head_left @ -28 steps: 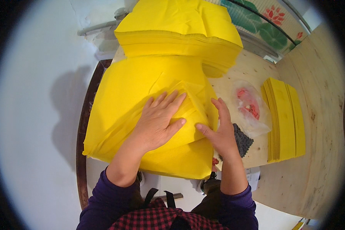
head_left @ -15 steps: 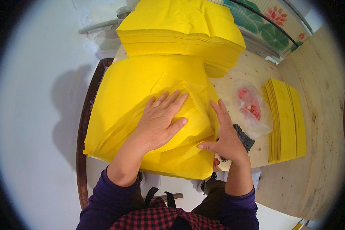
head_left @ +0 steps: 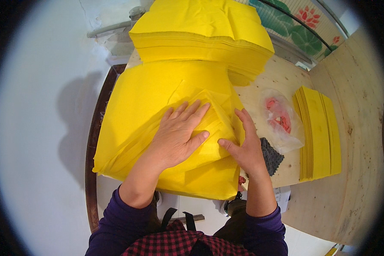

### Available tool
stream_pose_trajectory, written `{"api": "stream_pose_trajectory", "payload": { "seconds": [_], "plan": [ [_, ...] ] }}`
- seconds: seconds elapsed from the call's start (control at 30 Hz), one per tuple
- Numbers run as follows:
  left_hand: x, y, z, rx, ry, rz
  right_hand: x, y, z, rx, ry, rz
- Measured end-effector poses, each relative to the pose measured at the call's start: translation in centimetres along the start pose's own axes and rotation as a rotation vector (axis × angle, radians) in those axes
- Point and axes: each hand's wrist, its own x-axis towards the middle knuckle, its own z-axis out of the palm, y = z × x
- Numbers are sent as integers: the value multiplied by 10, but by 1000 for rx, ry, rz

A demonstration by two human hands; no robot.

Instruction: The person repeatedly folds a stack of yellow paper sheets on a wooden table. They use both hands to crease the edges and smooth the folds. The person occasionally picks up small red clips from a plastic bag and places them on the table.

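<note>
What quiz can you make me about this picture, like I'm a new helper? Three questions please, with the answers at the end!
1. True or false: the left hand is curled into a tight fist.

2. What colour are the contents of the clear plastic bag?
A) blue
B) pinkish-red
C) green

3. Which is nearer to the right hand: the dark grey textured piece or the folded yellow stack on the right?

Key:
1. False; it lies spread out on the yellow sheets.
2. B.
3. The dark grey textured piece.
</note>
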Motion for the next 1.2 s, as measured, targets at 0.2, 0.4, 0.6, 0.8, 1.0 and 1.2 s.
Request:
{"api": "stream_pose_trajectory", "payload": {
  "seconds": [0.2,0.4,0.6,0.8,1.0,1.2],
  "plan": [
    [0,0,0,1,-5,-4,-4,-4,-15,-77,-133,-58],
    [-1,0,0,-6,1,-2,-1,-2,-25,27,-117,-104],
    [-1,2,-1,2,6,-10,5,1,-1,48,-30,-8],
    [-1,1,0,11,10,-7,0,-5,-7,-89,-72,-29],
    [-1,0,1,-4,17,-4,-4,-7,-28,-110,-188,-104],
    [0,0,1,-6,25,4,5,2,-9,14,-5,-18]
  ]
}}
